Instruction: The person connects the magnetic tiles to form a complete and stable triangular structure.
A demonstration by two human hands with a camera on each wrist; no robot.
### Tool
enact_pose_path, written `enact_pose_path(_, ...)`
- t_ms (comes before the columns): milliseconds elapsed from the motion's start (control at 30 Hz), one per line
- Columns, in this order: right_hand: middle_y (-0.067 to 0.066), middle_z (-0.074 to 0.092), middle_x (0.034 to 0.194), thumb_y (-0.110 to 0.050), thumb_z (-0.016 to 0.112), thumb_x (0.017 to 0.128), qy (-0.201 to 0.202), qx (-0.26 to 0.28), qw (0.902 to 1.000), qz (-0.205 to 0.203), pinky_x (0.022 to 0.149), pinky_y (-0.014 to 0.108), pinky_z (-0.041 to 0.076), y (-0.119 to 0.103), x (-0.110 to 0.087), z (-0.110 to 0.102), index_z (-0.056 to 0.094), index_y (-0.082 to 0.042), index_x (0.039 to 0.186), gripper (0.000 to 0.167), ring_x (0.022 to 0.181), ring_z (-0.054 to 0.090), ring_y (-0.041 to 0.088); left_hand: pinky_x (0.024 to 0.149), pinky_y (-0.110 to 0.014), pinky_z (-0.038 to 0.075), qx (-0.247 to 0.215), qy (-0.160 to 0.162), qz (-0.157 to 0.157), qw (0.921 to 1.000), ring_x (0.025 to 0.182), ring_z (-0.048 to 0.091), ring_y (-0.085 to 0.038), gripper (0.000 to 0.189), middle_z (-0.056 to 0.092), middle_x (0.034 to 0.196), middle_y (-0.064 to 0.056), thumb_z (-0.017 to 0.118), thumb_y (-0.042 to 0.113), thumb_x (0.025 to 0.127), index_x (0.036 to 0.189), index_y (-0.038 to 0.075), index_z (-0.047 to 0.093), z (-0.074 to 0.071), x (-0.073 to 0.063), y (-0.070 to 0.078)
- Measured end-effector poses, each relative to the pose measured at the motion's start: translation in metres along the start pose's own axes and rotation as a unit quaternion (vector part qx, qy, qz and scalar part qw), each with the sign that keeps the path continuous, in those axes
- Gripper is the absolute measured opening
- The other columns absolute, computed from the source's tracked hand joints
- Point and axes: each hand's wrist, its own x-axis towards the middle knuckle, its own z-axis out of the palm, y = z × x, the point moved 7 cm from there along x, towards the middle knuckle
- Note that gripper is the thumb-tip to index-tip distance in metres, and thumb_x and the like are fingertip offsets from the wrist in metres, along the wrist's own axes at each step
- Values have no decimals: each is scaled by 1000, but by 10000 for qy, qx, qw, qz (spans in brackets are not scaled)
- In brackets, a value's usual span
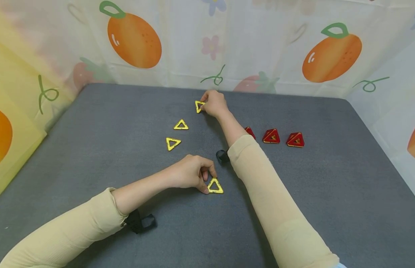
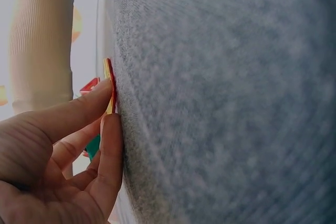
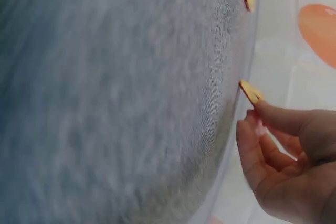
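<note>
Near the middle of the dark grey table, my left hand [image 1: 190,173] pinches a flat yellow triangular frame tile [image 1: 215,191] between thumb and fingers at its left side. In the left wrist view the tile [image 2: 109,106] is edge-on, its other face red, held close against the tabletop. Toward the far edge, my right hand [image 1: 215,103] pinches a second yellow triangular tile [image 1: 196,107] by its right side. The right wrist view shows that tile [image 3: 249,91] tilted, one corner at the table surface, thumb on its yellow face.
Two more yellow triangular tiles, a far one [image 1: 181,128] and a nearer one [image 1: 168,144], lie left of the right forearm. Right of it stand red pyramids [image 1: 271,136], one partly hidden by the arm. A fruit-printed curtain [image 1: 180,41] rises behind the table [image 1: 328,193].
</note>
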Motion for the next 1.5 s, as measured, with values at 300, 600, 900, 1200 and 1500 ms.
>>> enact_pose_path(300, 11, 69, 97, -4, 60, 90, -223, 860, 9936, -694, 75, 35, 60, -16, -18, -23, 67, -6, 112, 24, 81, 71, 28, 57, -20, 49, -59, 6, -24, 10000, 55, 53, -4, 32, 62, 77, -2, 89, 10, 69, 97, 12, 72, -1, -1, -1)
enact_pose_path(600, 6, 61, 100, -12, 59, 96, -286, 1681, 9811, -918, 81, 28, 60, -20, -54, -67, 63, -10, 119, 23, 89, 70, 22, 59, -20, 49, -78, 9, -84, 9999, 56, 53, -5, 32, 62, 77, -2, 89, 10, 69, 96, 13, 72, 1, -1, -2)
enact_pose_path(900, 8, 66, 96, -13, 68, 93, -405, 1608, 9754, -1452, 80, 30, 61, -14, -106, -93, 69, -12, 117, 24, 90, 71, 24, 57, -20, 46, -16, 13, -58, 10000, 58, 50, -6, 32, 63, 77, -2, 89, 11, 69, 96, 13, 72, 0, -1, -1)
enact_pose_path(1200, 2, 76, 93, -17, 73, 90, -1116, 519, 9767, -1759, 69, 32, 60, 7, -166, -64, 73, -16, 110, 20, 81, 74, 22, 56, -20, 48, 56, -10, -107, 9999, 58, 51, -6, 32, 63, 76, -2, 89, 10, 69, 96, 13, 71, 0, -1, -2)
enact_pose_path(1500, 0, 76, 82, -19, 76, 87, -1643, 306, 9739, -1535, 58, 26, 53, 35, -200, -41, 76, -17, 103, 17, 68, 69, 17, 58, -20, 48, 185, 36, -128, 9997, 59, 52, -7, 32, 63, 75, -1, 90, 10, 68, 94, 13, 71, 0, 0, 0)
